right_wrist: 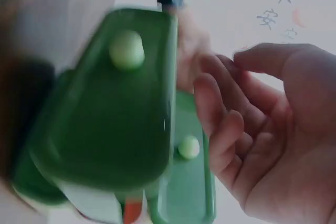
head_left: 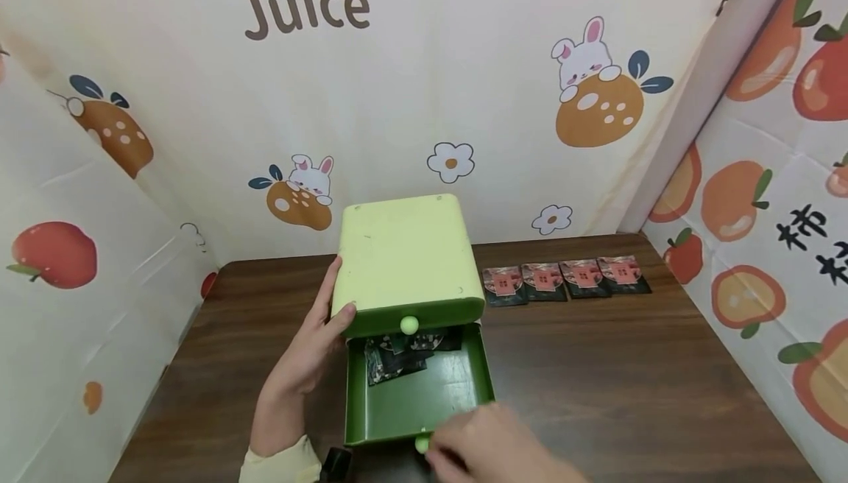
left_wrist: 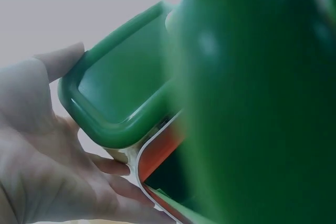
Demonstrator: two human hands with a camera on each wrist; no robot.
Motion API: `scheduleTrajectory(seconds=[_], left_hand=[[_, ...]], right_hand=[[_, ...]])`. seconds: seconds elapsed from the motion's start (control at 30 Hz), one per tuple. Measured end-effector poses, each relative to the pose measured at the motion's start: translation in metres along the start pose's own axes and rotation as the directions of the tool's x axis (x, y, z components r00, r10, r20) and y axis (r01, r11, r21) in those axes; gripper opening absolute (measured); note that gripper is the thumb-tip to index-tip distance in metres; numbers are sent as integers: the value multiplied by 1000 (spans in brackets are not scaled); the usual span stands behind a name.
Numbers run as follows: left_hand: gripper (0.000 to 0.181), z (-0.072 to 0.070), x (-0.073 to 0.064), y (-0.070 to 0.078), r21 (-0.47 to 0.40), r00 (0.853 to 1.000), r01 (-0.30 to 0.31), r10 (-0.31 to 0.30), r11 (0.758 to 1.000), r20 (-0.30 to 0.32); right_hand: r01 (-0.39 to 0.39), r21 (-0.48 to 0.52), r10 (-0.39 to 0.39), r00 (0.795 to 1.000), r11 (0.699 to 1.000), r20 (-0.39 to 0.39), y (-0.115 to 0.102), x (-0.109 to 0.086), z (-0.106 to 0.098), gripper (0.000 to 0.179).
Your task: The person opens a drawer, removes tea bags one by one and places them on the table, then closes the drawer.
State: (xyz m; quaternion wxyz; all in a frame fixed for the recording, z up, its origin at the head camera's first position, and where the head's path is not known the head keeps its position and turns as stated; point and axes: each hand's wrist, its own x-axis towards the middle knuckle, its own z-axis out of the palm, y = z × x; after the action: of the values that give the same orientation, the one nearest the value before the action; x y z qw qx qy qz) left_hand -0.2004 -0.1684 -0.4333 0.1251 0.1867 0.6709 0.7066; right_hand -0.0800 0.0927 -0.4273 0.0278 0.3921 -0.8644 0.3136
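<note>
A small two-drawer box [head_left: 404, 255] with a pale green top stands on the table, its lower drawer [head_left: 457, 383] pulled out toward me. Inside, dark patterned flat pieces [head_left: 397, 361] lie toward the back left. The upper drawer [left_wrist: 126, 72] is closed. My left hand [head_left: 314, 343] rests against the box's left side, straight fingers along it and thumb at the front top corner. By the lower drawer's round knob [right_wrist: 126, 50] is my right hand [right_wrist: 268, 129], fingers loosely curled and holding nothing. It is blurred in the head view.
To the right of the box, several small square cards [head_left: 545, 281] with red pictures lie in a row at the back of the brown wooden table [head_left: 596, 380]. Printed curtains [head_left: 411, 85] stand behind and along both sides.
</note>
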Motion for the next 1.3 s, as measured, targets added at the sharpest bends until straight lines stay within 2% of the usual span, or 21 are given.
scheduleTrajectory(seconds=[0.03, 0.1, 0.17, 0.3, 0.43, 0.57, 0.63, 0.77, 0.83, 0.93, 1.07, 1.2, 1.3], left_hand=[[69, 0, 2, 1, 6, 1000, -6, 6, 1000, 3], [68, 0, 6, 3, 13, 1000, -18, 18, 1000, 10], [67, 0, 9, 4, 20, 1000, -24, 24, 999, 15], [68, -1, 9, 4, 27, 1000, -12, 12, 1000, 13], [68, 0, 9, 5, 26, 1000, -13, 13, 1000, 8], [69, 1, 12, 6, 18, 999, -29, 29, 999, 15], [69, 1, 12, 6, 19, 999, -32, 32, 999, 12], [69, 1, 10, 4, 22, 1000, -29, 29, 999, -1], [69, 2, 10, 4, 23, 1000, -26, 26, 999, -4], [68, 3, 8, 2, 18, 1000, -17, 17, 1000, -10], [67, 4, 5, 0, 12, 1000, -5, 5, 1000, -26], [66, 6, -2, -1, 17, 999, 7, -6, 1000, -48], [65, 9, -9, -3, 11, 998, 30, -29, 999, -60]], right_hand=[[7, -29, -7, 1000, 1000, -20, 3, 8, -8, 15], [-35, -116, 34, 999, 993, -7, 12, 24, -21, 13], [-56, -228, 74, 995, 972, 71, 27, 38, -26, 19], [-8, -373, 95, 972, 928, 215, 60, 55, -16, 33], [47, -487, 67, 974, 872, 214, 81, 59, -4, 47], [93, -603, 51, 975, 793, 218, 86, 61, -4, 73], [120, -662, 47, 972, 740, 229, 85, 62, -5, 80], [155, -770, -20, 983, 619, 181, 83, 59, -3, 76], [156, -803, -54, 987, 576, 154, 84, 57, 1, 76], [172, -807, -100, 985, 565, 140, 90, 55, 8, 67], [196, -793, -157, 979, 576, 128, 94, 54, 15, 43], [226, -811, -215, 968, 539, 126, 93, 55, 26, 33], [254, -806, -245, 959, 534, 140, 88, 53, 32, 31]])
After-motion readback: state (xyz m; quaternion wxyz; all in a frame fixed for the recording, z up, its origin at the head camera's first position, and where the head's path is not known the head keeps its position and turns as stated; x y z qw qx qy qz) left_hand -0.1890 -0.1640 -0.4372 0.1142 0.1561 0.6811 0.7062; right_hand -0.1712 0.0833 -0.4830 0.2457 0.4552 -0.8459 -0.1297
